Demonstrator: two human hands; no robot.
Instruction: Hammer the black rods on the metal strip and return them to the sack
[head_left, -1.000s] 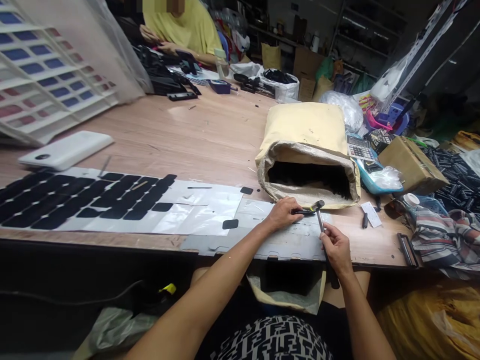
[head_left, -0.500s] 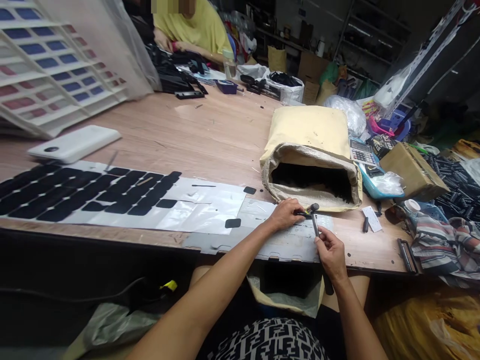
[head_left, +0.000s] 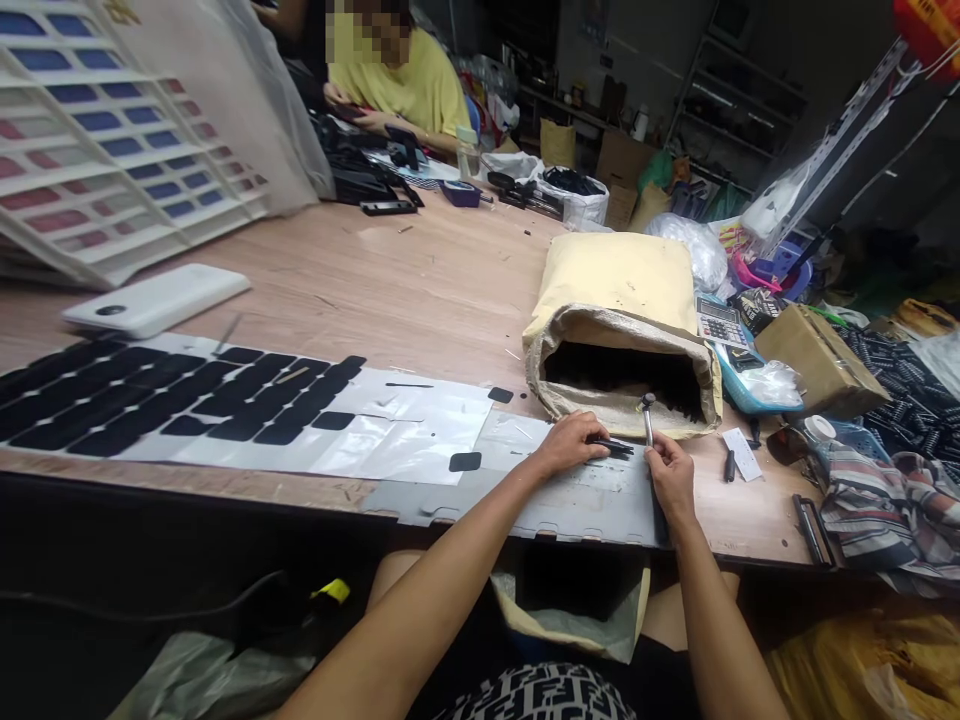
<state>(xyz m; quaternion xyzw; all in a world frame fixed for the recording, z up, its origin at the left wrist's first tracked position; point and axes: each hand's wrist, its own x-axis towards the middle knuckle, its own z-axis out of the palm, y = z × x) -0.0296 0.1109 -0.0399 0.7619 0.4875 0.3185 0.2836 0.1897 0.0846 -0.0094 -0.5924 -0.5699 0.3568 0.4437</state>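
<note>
Left grip (head_left: 574, 443) pinches a thin black strip (head_left: 611, 444) flat on the grey plate (head_left: 570, 505) at the counter (head_left: 420, 280) edge; right grip (head_left: 670, 475) clasps a small hammer (head_left: 648, 415) upright just above it. Best struck lightly and squarely, with the holding grip kept clear of the head.

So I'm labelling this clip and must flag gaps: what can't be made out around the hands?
Head view only:
- black part under the left hand: the fingers cover most of it, and what shows is too small to identify.
- hammer in the right hand: the palm hides most of its handle.
- sack: its contents are lost in its dark mouth.
</note>
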